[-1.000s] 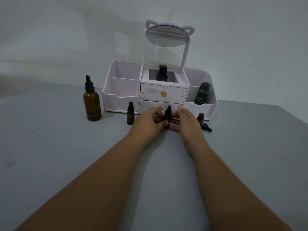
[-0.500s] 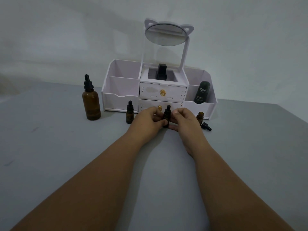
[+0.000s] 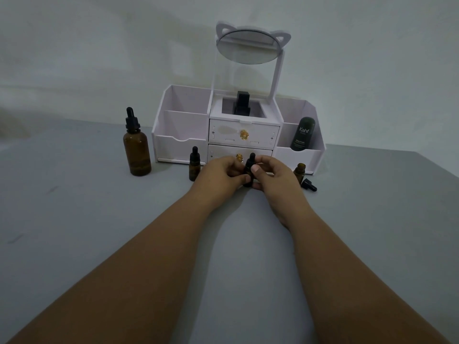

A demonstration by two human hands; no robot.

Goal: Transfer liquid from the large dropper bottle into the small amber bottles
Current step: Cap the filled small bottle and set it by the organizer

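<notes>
At the far middle of the grey desk (image 3: 74, 219), just in front of a white organizer (image 3: 178, 145), a person's two hands close on a small amber bottle (image 3: 249, 170). It stands upright with its black dropper cap on. The left hand (image 3: 221, 173) curls its fingers round the bottle's body from the left, while the right hand (image 3: 275, 177) pinches it with thumb and fingers higher up, near the cap. Whether the bottle's base touches the desk cannot be told.

The large dropper bottle (image 3: 136, 150) stands capped and upright toward the far left of the desk, well apart from the hands. A second small bottle (image 3: 194, 167), also capped, stands just beside the left hand. To the right of the right hand stands an uncapped small bottle (image 3: 299, 172), with a loose dropper cap (image 3: 309, 184) lying on the desk just in front of it.

A cat-eared mirror (image 3: 247, 47) rises over the organizer. A dark green Kahf bottle (image 3: 303, 134) stands in its right compartment.
</notes>
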